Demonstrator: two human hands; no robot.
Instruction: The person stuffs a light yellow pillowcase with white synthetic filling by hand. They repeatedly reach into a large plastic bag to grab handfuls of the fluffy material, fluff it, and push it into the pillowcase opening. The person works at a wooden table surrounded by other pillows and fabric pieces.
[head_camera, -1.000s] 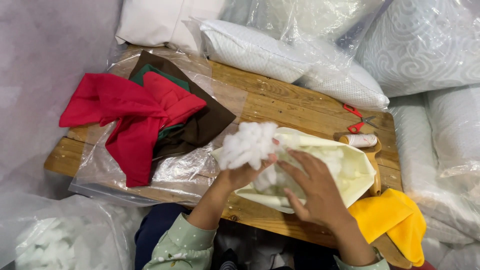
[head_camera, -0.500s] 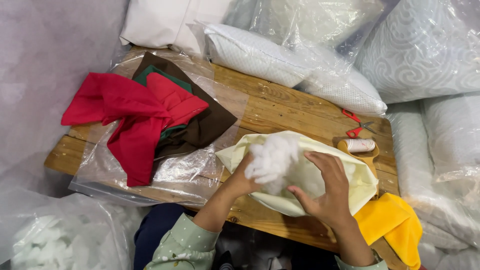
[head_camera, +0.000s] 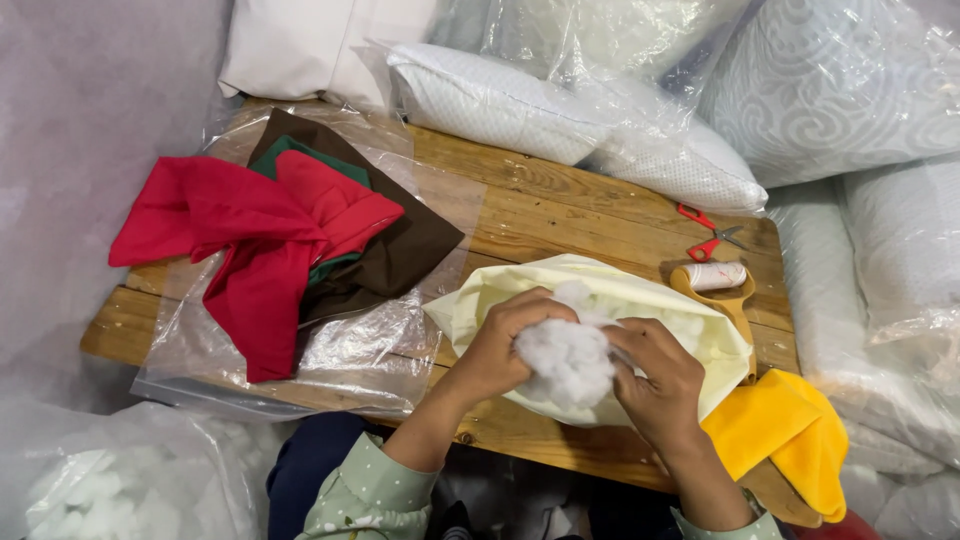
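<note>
1. Red cloth (head_camera: 245, 250) lies on brown cloth (head_camera: 400, 245) and a clear plastic sheet (head_camera: 330, 350), left part of the wooden bench (head_camera: 540, 215).
2. Left hand (head_camera: 500, 345): fingers clenched on the white stuffing wad (head_camera: 565, 360) from its left.
3. The wad sits over the pale yellow cover (head_camera: 640, 310), front centre of the bench.
4. Right hand (head_camera: 660, 385): fingers curled on the wad's right side.
5. Thread spool (head_camera: 712, 276) and red scissors (head_camera: 710, 235) behind; yellow cloth (head_camera: 790, 440) at the right edge.
</note>
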